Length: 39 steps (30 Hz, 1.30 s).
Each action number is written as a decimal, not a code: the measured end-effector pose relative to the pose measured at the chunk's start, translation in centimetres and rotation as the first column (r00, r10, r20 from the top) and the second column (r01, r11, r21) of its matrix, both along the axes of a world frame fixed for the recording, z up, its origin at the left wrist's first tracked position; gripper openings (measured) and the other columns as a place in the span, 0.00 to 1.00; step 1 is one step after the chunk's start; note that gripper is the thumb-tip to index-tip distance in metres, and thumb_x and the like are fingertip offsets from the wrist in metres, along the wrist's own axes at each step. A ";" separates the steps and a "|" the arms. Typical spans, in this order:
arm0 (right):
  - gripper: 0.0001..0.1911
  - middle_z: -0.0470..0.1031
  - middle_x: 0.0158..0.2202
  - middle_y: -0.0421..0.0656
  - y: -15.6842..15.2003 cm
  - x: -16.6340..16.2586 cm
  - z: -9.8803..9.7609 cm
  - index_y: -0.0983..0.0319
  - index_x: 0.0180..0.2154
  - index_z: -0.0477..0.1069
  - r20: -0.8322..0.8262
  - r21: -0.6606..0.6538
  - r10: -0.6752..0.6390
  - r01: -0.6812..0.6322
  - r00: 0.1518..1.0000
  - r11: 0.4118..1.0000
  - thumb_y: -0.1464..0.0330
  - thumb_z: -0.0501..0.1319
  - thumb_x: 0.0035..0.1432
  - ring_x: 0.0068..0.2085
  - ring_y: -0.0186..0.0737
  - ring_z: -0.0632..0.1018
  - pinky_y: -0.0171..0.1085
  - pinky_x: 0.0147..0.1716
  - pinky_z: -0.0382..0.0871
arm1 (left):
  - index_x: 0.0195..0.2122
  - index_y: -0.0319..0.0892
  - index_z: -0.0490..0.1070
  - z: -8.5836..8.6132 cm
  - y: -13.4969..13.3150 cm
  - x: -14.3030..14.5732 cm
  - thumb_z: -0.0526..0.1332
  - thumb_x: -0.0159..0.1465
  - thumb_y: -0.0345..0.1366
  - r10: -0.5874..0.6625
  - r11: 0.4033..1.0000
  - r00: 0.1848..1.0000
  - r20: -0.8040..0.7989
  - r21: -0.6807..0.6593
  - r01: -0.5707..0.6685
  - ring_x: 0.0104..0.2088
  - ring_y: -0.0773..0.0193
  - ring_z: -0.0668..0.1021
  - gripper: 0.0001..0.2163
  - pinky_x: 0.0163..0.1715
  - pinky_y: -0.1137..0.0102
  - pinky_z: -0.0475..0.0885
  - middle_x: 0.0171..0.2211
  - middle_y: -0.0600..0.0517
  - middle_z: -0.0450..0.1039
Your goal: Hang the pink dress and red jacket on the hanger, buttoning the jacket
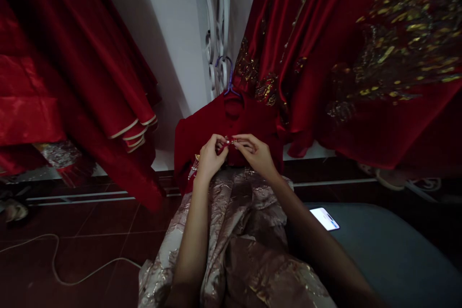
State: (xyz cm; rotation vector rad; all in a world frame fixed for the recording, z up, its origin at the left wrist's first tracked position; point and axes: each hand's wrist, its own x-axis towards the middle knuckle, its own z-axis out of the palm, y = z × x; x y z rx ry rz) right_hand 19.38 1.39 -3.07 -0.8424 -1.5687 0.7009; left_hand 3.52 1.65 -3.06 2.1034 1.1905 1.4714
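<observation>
My left hand and my right hand meet in the middle, fingertips pinched on a small red ornament with shiny, pearl-like beads. Its exact kind is too small to make out. Behind the fingers a dark red jacket hangs from a purple hanger. By my left wrist, a beaded tassel in gold and white lies against the jacket. Below my hands spreads a shiny, crinkled pinkish-brown fabric, passing between my forearms.
Red garments hang at the left, and gold-embroidered red garments at the right. A white scrolled metal rack stands behind. A lit phone lies on a grey seat. A pale cable crosses the tiled floor.
</observation>
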 end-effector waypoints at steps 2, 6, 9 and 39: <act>0.14 0.76 0.41 0.44 -0.2 -0.1 0.2 0.60 0.43 0.72 0.031 0.024 -0.024 0.023 0.999 0.999 0.62 0.61 0.55 0.41 0.38 0.78 0.37 0.41 0.74 | 0.39 0.44 0.63 0.3 -0.4 0.0 0.56 0.59 0.30 0.030 1.000 0.996 -0.081 0.011 -0.029 0.34 0.69 0.73 0.07 0.38 0.73 0.68 0.36 0.54 0.70; 0.13 0.77 0.42 0.43 -0.9 -0.4 0.6 0.59 0.44 0.73 0.105 0.107 -0.109 0.098 0.988 0.989 0.64 0.58 0.57 0.40 0.37 0.78 0.37 0.39 0.76 | 0.42 0.46 0.65 1.2 -1.4 0.0 0.56 0.60 0.32 0.126 0.992 0.955 -0.267 0.037 -0.121 0.37 0.65 0.73 0.08 0.35 0.71 0.68 0.40 0.52 0.69; 0.13 0.76 0.43 0.42 -1.2 -0.5 0.7 0.59 0.45 0.74 0.157 0.181 -0.185 0.156 0.970 0.971 0.66 0.57 0.59 0.39 0.36 0.78 0.36 0.39 0.76 | 0.42 0.47 0.67 1.9 -2.1 0.0 0.57 0.61 0.37 0.201 0.980 0.927 -0.317 0.078 -0.186 0.42 0.62 0.71 0.08 0.33 0.71 0.67 0.42 0.50 0.67; 0.19 0.70 0.47 0.45 -1.2 0.0 1.0 0.59 0.49 0.66 0.238 0.249 -0.147 0.086 0.960 0.965 0.71 0.57 0.54 0.46 0.38 0.73 0.39 0.43 0.73 | 0.38 0.43 0.68 1.4 -1.5 0.9 0.54 0.64 0.34 0.085 0.982 0.964 -0.251 0.183 -0.039 0.42 0.64 0.71 0.05 0.43 0.69 0.67 0.39 0.49 0.68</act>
